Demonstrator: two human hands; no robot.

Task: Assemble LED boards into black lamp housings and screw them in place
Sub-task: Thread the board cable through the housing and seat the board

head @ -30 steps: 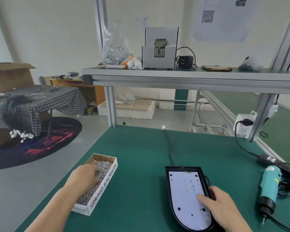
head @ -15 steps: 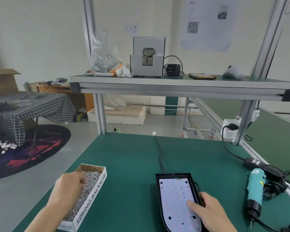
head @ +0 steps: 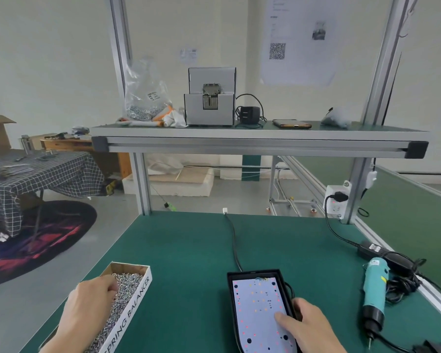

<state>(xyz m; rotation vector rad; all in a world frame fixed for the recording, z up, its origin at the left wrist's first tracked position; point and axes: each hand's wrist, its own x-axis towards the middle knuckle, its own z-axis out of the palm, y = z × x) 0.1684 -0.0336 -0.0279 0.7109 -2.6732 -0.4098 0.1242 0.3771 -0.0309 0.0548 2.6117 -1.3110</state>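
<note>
A black lamp housing lies on the green bench at the lower middle, with a white LED board seated inside it. My right hand holds the housing's right side: the thumb lies on the board and the fingers curl over the right rim. At the lower left stands a cardboard box filled with small silver screws. My left hand is inside the box, its curled fingers dug into the screws. The fingertips are hidden.
A teal electric screwdriver lies at the right beside a power adapter and tangled cords. A black cable runs from the housing to the bench's far edge. The shelf overhead carries a screw feeder, a bag and a phone.
The view has tilted up and shifted, so the bench sits lower in frame. Both hands stay where they were, the left in the screw box, the right on the housing.
</note>
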